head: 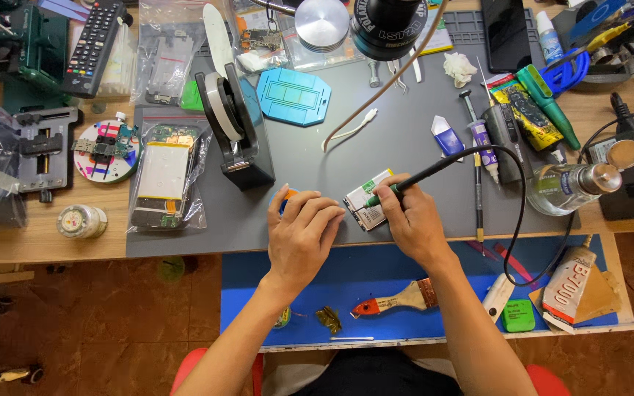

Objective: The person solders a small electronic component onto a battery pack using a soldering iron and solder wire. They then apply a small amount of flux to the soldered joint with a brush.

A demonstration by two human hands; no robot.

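The board (367,202), a small rectangular part w/ green and white patches, lies on the grey mat (405,125) near its front edge, between the two hands; long axis runs diagonal, from near-left up to far-right. The iron (396,189), black w/ green collar, points left-down at the board's top; its cable loops right toward the glass bottle (563,187). Tape dispenser (236,125) stands well apart at left, blue plate (293,96) behind, syringe (478,136) at right. A brush (398,298) lies on the blue shelf (376,271) below. Left hand (299,235) lies flat, palm down, fingers loosely spread, tips touching the board's left edge; prob. covers an orange-blue thing. Right hand (414,220) pinches the iron pen-style, fingers closed round it.
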